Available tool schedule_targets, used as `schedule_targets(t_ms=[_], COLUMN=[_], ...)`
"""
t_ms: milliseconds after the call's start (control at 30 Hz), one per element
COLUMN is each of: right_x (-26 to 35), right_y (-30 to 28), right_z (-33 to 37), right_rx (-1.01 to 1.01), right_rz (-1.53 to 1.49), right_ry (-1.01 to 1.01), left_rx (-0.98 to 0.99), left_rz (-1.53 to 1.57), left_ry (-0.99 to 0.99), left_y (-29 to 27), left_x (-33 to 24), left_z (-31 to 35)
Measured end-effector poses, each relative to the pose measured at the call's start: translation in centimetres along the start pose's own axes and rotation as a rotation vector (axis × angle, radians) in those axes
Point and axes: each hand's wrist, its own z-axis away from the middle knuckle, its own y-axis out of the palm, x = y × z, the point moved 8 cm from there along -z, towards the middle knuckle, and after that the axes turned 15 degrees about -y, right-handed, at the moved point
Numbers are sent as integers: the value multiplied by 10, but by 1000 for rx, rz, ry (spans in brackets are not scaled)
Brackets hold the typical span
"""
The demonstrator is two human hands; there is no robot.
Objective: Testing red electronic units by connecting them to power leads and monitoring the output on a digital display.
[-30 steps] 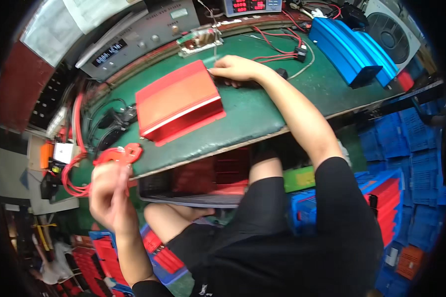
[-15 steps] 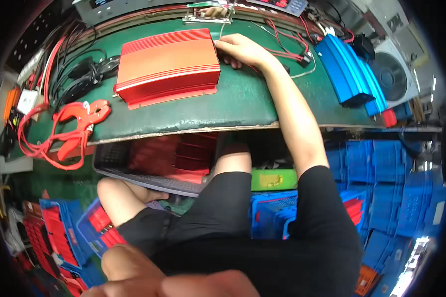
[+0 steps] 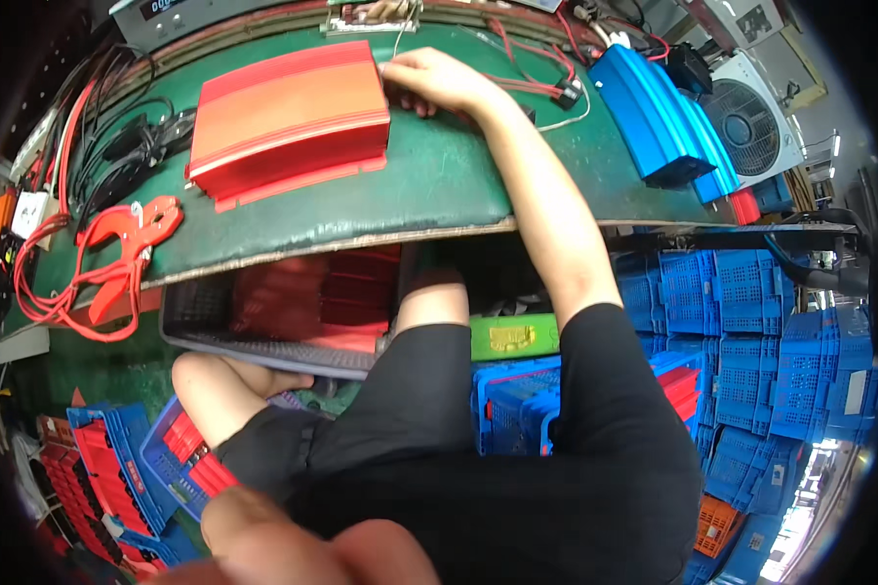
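Observation:
A red metal box with finned edges and a mounting flange (image 3: 288, 117) lies on the green bench top, left of centre. At its right end is my right hand (image 3: 437, 80), its fingers curled and the fingertips against the end face. Whatever they pinch there is hidden by the hand. Thin red and white wires (image 3: 527, 83) run on the bench just beyond that hand. My left hand (image 3: 302, 551) is close to the camera at the lower edge, large and blurred, above my lap. How its fingers are set does not show.
Red clamps with cable (image 3: 127, 244) hang over the bench's left front edge, near black cables (image 3: 137, 156). Blue finned boxes (image 3: 654, 117) and a fan (image 3: 746, 122) stand right. Below are a dark crate (image 3: 263, 346) and stacked blue crates (image 3: 741, 361).
The whole view has shifted, so the bench and its things sit further left and slightly higher. My right hand stays at the red box's right end; my left hand remains low and blurred.

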Motion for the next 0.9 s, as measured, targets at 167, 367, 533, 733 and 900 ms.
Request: schedule_targets(t_ms=[167, 367, 533, 733, 900], right_x=[2, 9, 0, 2, 2], right_y=[-9, -2, -10, 1, -7], right_z=[-5, -11, -4, -4, -4], right_rx=[10, 44, 7, 26, 20], right_rz=[-10, -8, 5, -15, -3], right_ry=[-36, -60, -34, -18, -47], left_rx=[-90, -35, 0, 58, 103], left_rz=[-171, -116, -47, 15, 76], left_ry=[213, 154, 111, 36, -10], left_y=[9, 4, 8, 3, 2], left_x=[-12, -10, -6, -4, -2], left_z=[2, 4, 5, 8, 11])
